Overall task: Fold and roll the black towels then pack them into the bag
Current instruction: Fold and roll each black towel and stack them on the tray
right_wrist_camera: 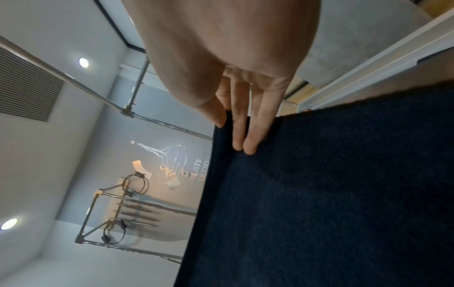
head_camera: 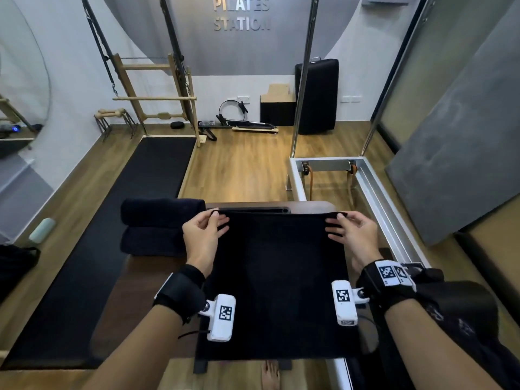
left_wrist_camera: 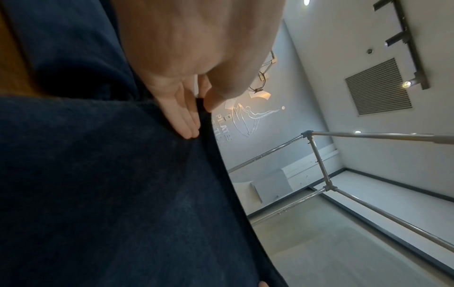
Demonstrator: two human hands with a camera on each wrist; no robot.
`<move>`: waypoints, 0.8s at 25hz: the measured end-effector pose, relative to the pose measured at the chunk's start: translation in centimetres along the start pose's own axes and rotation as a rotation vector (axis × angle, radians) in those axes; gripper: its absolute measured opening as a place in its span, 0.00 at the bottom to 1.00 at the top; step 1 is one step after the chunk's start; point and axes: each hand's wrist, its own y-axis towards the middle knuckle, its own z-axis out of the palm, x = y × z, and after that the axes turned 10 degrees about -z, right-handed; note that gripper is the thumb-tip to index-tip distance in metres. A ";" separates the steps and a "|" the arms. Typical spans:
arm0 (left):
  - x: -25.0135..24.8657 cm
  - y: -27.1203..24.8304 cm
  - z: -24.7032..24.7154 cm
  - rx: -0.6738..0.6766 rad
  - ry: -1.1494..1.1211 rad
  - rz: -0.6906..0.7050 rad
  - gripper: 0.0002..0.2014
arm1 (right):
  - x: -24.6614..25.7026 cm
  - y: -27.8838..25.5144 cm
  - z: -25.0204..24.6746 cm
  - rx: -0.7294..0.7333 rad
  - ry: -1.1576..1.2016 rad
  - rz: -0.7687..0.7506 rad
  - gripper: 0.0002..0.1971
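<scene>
A black towel [head_camera: 277,282] lies flat on the dark brown table [head_camera: 132,299] in front of me. My left hand [head_camera: 206,228] pinches its far left corner between thumb and fingers. My right hand [head_camera: 347,225] pinches the far right corner the same way. In the left wrist view the towel [left_wrist_camera: 110,184] fills the lower left, with my fingers [left_wrist_camera: 183,120] lying on it by the edge. In the right wrist view my fingers [right_wrist_camera: 245,132] rest on the towel [right_wrist_camera: 331,194] and the thumb grips its edge. Two rolled black towels [head_camera: 157,225] lie stacked to the left.
A long black mat [head_camera: 118,235] runs along the floor on the left. A metal reformer frame [head_camera: 365,187] stands at the right. A dark bag [head_camera: 15,263] shows at the left edge. A bare foot [head_camera: 270,375] is below the table's near edge.
</scene>
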 end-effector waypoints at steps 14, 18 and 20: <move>4.3 11.3 7.0 -0.166 0.288 -0.204 0.12 | -5.5 12.3 2.9 0.046 -0.167 0.149 0.05; 4.4 9.1 6.3 0.071 0.382 -0.153 0.31 | -4.5 10.3 1.7 0.136 -0.125 0.107 0.22; 4.2 7.7 5.6 0.111 0.375 -0.115 0.30 | -4.1 8.7 1.0 0.150 -0.107 0.096 0.20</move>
